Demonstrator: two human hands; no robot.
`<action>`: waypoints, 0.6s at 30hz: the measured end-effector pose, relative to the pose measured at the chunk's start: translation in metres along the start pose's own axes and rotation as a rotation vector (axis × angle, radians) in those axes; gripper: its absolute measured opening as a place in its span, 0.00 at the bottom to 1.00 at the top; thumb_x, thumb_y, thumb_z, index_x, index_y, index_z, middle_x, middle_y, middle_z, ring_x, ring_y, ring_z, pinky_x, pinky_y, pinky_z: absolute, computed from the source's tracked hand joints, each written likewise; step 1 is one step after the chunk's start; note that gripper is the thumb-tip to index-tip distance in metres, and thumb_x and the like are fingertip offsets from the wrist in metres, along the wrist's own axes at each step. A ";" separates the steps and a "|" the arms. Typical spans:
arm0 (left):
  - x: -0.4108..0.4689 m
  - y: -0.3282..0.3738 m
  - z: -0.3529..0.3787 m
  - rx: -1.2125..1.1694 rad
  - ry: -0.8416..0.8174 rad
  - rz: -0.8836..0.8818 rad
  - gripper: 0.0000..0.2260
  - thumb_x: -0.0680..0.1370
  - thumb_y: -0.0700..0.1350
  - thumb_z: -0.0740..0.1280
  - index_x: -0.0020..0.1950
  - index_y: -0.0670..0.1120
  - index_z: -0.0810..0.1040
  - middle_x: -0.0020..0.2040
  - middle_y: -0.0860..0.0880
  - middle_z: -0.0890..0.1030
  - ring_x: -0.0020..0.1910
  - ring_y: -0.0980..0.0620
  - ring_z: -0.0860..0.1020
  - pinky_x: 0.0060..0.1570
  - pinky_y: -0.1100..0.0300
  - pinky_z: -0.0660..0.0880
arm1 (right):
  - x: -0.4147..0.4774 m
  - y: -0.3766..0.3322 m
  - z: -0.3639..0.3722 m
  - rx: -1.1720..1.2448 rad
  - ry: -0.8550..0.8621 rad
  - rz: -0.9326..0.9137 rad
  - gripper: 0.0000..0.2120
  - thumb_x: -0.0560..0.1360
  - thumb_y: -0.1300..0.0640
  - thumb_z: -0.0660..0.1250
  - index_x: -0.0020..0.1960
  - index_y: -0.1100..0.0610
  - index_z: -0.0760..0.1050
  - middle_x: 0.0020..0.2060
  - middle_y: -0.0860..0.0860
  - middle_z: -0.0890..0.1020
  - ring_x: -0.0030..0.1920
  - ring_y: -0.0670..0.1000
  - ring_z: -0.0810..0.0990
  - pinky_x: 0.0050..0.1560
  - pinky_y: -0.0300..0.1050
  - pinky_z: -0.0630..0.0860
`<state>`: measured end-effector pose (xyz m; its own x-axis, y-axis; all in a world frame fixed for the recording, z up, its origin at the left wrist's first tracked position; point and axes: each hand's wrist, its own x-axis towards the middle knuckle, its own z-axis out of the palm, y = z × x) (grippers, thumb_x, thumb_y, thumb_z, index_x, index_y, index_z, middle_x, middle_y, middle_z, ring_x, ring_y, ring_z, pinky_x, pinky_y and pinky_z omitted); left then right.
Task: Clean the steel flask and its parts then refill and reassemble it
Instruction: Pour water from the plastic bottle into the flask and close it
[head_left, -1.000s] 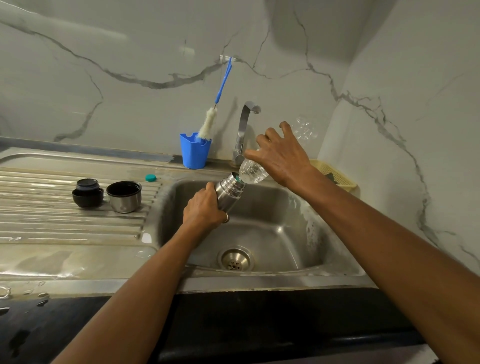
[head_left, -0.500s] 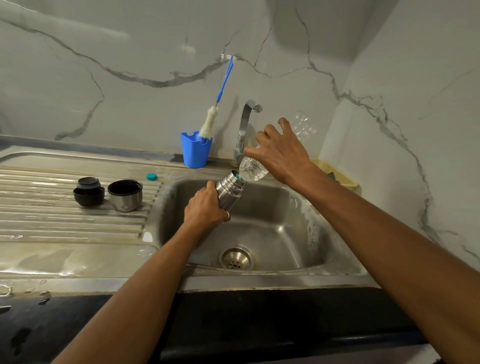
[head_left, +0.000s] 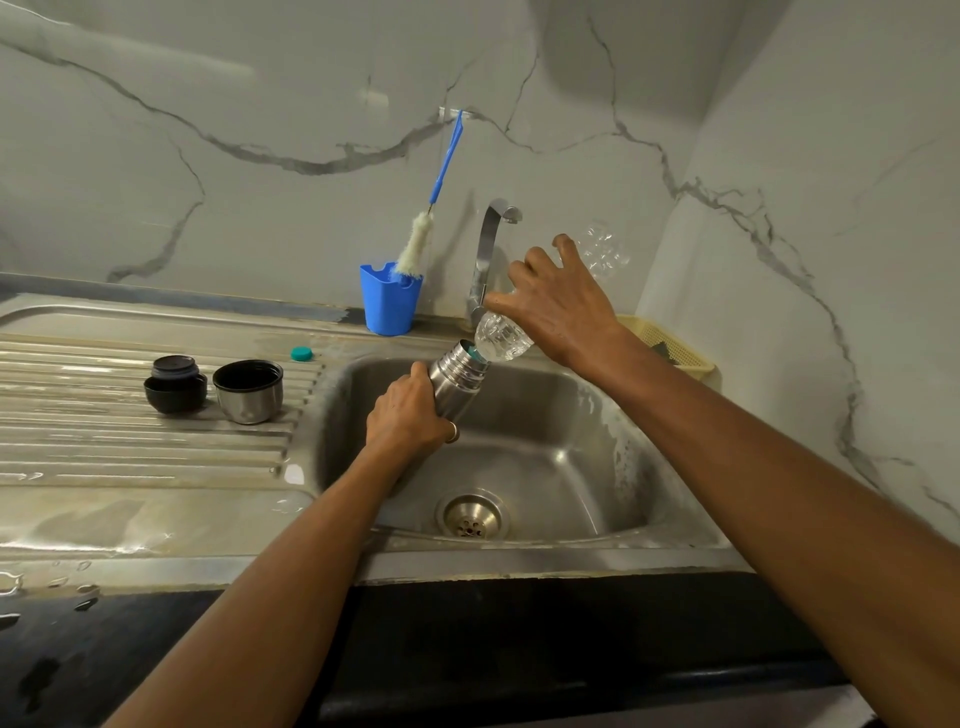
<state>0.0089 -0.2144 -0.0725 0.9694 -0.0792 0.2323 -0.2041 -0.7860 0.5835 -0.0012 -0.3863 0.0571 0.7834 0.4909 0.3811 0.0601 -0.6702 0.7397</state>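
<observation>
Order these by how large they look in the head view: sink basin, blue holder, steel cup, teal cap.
1. sink basin, largest by far.
2. blue holder and steel cup: about equal; the holder stands farther back, so unranked.
3. teal cap, smallest.

Blue holder (head_left: 388, 306), tap (head_left: 488, 244), yellow basket (head_left: 691, 358)
</observation>
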 end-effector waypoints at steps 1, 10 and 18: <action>0.000 0.000 0.000 0.002 -0.002 0.000 0.31 0.68 0.48 0.80 0.64 0.46 0.68 0.57 0.45 0.78 0.48 0.48 0.74 0.46 0.53 0.70 | 0.000 0.000 0.000 -0.007 0.003 -0.001 0.21 0.78 0.57 0.72 0.68 0.45 0.71 0.64 0.57 0.77 0.65 0.60 0.73 0.71 0.65 0.61; -0.001 0.000 0.000 -0.005 -0.001 0.004 0.29 0.68 0.47 0.80 0.61 0.46 0.68 0.55 0.46 0.77 0.47 0.49 0.74 0.45 0.53 0.70 | 0.001 0.000 -0.001 -0.012 -0.012 0.000 0.23 0.77 0.56 0.74 0.68 0.45 0.71 0.66 0.57 0.76 0.67 0.60 0.72 0.72 0.65 0.60; -0.001 0.001 -0.001 -0.012 -0.006 -0.001 0.28 0.68 0.47 0.80 0.60 0.47 0.67 0.54 0.47 0.76 0.47 0.49 0.73 0.45 0.54 0.70 | 0.003 0.002 -0.003 -0.018 0.005 0.008 0.23 0.76 0.55 0.75 0.68 0.45 0.71 0.62 0.56 0.77 0.65 0.59 0.72 0.71 0.64 0.61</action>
<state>0.0077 -0.2141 -0.0714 0.9705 -0.0818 0.2267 -0.2042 -0.7788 0.5931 -0.0003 -0.3844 0.0613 0.7806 0.4882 0.3902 0.0425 -0.6643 0.7463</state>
